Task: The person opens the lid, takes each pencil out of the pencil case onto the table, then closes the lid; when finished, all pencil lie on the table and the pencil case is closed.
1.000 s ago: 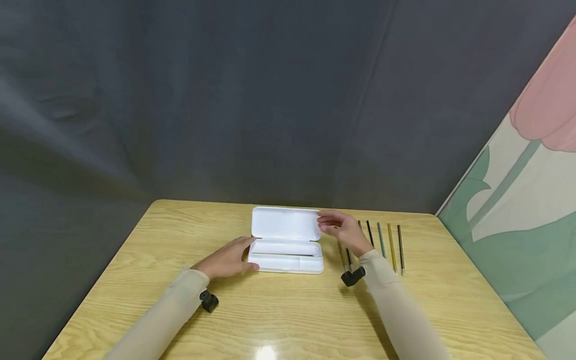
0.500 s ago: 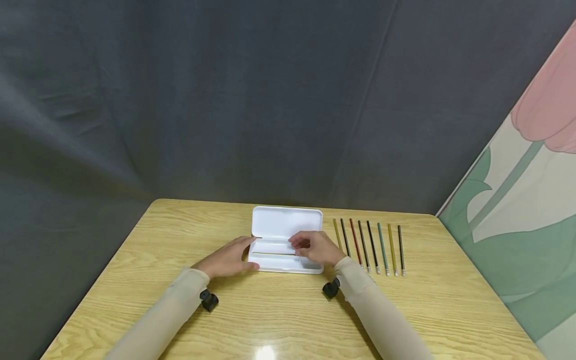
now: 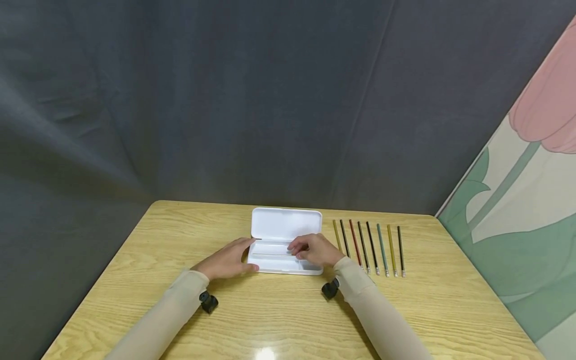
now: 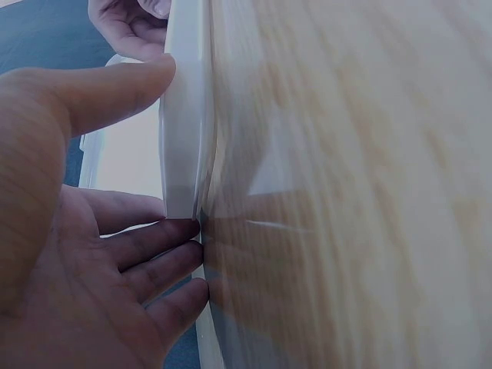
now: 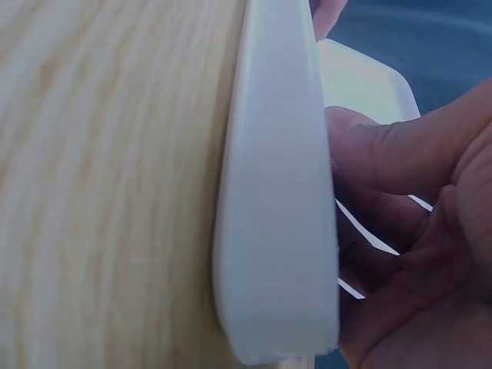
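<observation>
A white pencil case (image 3: 274, 271) lies on the table with its lid (image 3: 286, 223) folded back. My left hand (image 3: 229, 259) grips its left end, the thumb (image 4: 131, 88) against the front wall and the fingers around the end. My right hand (image 3: 315, 249) reaches into the case's right half, its fingers curled and the thumb (image 5: 377, 150) just inside the front wall. A slim pencil (image 3: 272, 254) lies lengthwise in the case and runs under my right fingertips. The case wall hides those fingertips in the right wrist view, so I cannot tell whether they pinch the pencil.
Several pencils stand in a row to the right of the case, among them a red pencil (image 3: 355, 242), a blue-green pencil (image 3: 382, 248) and a black pencil (image 3: 401, 250). Behind the wooden table (image 3: 270, 315) hangs a dark curtain (image 3: 270, 125); a floral cloth (image 3: 531, 200) hangs at the right.
My right hand has moved left and down from the lid's right edge into the case, staying nearly still over the last half second. My left hand has not moved.
</observation>
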The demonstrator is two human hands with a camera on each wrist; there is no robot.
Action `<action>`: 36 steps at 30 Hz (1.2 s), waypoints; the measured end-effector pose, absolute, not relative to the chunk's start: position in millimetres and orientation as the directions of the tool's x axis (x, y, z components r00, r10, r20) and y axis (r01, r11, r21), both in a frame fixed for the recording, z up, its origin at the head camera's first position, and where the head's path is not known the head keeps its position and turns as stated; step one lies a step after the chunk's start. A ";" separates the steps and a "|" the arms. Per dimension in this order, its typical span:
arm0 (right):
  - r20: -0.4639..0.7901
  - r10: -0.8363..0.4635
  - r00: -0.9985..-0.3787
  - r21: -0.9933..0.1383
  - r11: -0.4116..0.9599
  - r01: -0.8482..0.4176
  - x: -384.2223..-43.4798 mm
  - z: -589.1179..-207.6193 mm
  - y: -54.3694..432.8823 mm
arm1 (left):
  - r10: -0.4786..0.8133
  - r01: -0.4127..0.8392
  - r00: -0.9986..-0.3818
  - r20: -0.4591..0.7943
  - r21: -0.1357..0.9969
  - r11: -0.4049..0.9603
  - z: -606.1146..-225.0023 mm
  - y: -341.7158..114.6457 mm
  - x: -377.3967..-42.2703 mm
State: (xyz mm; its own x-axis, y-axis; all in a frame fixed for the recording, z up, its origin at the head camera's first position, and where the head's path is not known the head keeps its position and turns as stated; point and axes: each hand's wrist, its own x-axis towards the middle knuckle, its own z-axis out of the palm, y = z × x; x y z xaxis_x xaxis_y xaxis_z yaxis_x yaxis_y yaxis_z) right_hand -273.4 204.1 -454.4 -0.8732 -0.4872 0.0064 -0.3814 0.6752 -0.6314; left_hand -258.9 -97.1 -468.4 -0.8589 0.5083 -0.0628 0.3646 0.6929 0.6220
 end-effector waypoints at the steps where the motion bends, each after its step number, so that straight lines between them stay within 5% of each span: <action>1: 0.005 -0.490 -0.872 -0.628 0.677 -0.384 -273.3 -453.7 203.8 | 0.509 0.366 -0.859 -0.063 0.620 0.694 -468.1 -97.1 -258.9; 18: 0.005 -0.504 -0.864 -0.665 0.643 -0.379 -272.7 -448.8 205.6 | 0.508 0.355 -0.858 -0.079 0.624 0.697 -465.3 -96.6 -255.9; 36: 0.155 -0.313 -0.937 -0.908 0.329 -0.260 -274.1 -419.6 222.8 | 0.504 0.354 -0.860 -0.078 0.621 0.699 -466.8 -97.9 -257.6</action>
State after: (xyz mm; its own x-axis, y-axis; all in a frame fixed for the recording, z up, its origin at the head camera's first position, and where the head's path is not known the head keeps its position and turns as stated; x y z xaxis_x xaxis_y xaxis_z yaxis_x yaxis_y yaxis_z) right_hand -274.1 222.8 -419.6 -0.9371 -0.3128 0.1547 -0.2598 0.3293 -0.9078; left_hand -257.6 -97.9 -466.8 -0.8599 0.5044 -0.0782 0.3537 0.6993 0.6212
